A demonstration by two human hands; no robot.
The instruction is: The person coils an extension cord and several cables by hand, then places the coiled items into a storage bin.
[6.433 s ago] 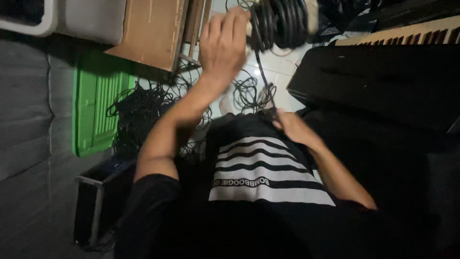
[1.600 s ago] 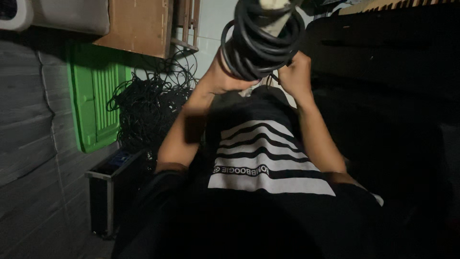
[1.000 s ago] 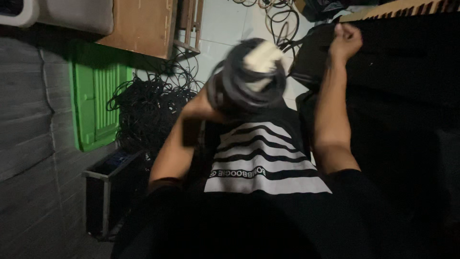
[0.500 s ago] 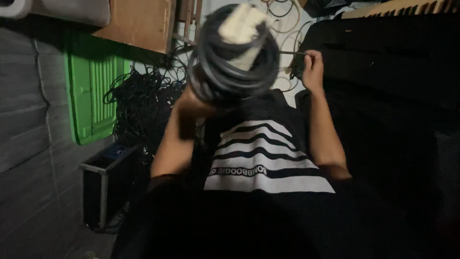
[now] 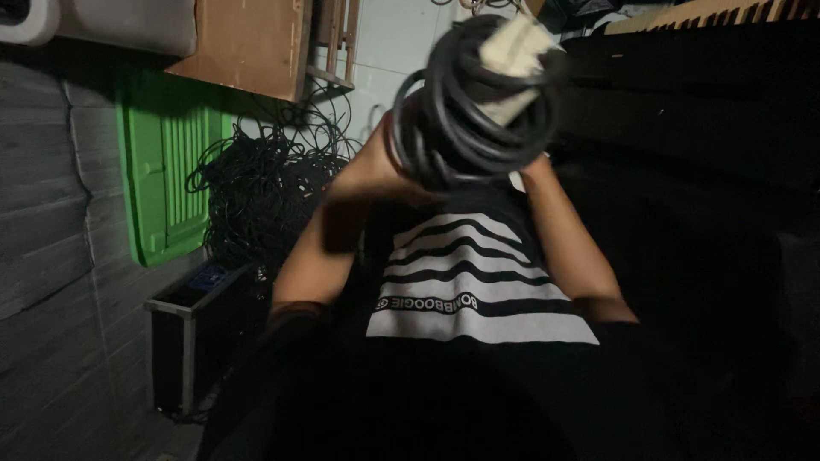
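Head view, quick pass, near to far. We are looking down over a black shirt with white stripes [image 5: 483, 282], one shirt, filling the bottom of the frame. Above it, we are holding one coil of black cable [image 5: 465, 102] up close to the camera, blurred, with a pale whitish block [image 5: 512, 47] sitting inside the loops at the top. Our left hand [image 5: 376, 175] is pressing against the lower left of the coil; the fingers are curling around it as far as we can make out, though the blur is hiding the exact grip. Our right hand [image 5: 530, 166] is sitting behind the coil's lower right edge, mostly hidden, so we cannot tell how far open it is or whether it is gripping.

Containers: one black flight case [image 5: 192, 329] with metal edging is standing open on the floor at left, a small blue item lying at its top; the rest of the inside is too dark to read. One green plastic crate lid or bin [image 5: 162, 183] is leaning against the grey wall, contents not visible.

Between them, one tangled pile of black cables [image 5: 256, 192] is lying on the floor. Farther off, one brown board [image 5: 243, 43] is leaning near a pale tiled floor. One keyboard [image 5: 709, 13] is showing at top right.
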